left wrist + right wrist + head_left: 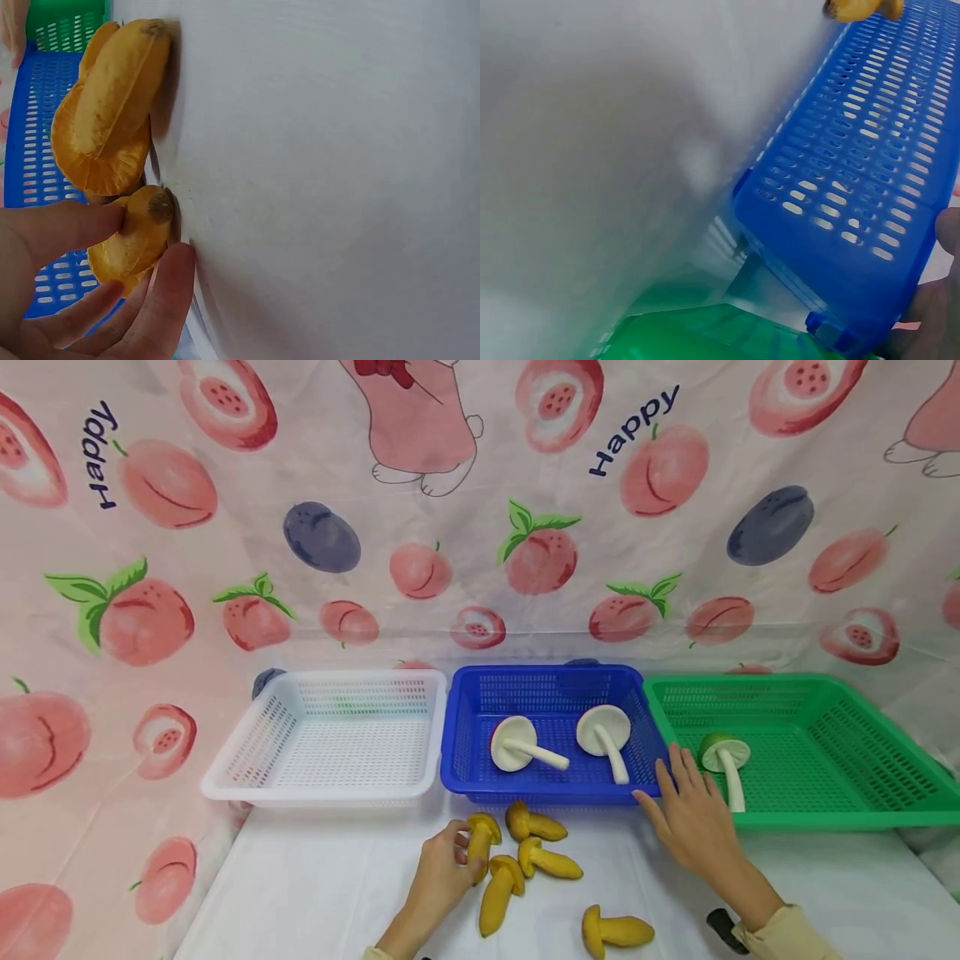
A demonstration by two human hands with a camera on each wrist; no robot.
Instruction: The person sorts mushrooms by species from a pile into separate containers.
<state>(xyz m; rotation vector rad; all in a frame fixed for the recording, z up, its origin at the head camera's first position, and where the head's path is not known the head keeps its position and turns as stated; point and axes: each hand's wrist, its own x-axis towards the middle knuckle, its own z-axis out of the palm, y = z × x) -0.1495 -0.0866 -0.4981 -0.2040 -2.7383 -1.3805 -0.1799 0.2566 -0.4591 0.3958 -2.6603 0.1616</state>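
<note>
My left hand (444, 870) has thumb and fingers around the stem of a yellow toy mushroom (480, 843), pinching it on the white cloth. In the left wrist view that mushroom (137, 231) sits between the thumb and fingers, stem end toward the camera. A second yellow mushroom (501, 895) lies right beside it, and a brown-capped one (534, 823) and another yellow one (549, 860) lie close by. Fingers spread, my right hand (693, 818) rests at the adjoining corners of the blue basket (540, 789) and the green basket (840, 819), holding nothing.
Two white-stemmed mushrooms (603, 732) lie in the blue basket, and a green-capped mushroom (726, 753) is in the green one. A white basket (322, 793) stands at the left. Another yellow mushroom (617, 931) lies nearer the front. Behind the baskets hangs a peach-print cloth (450, 527).
</note>
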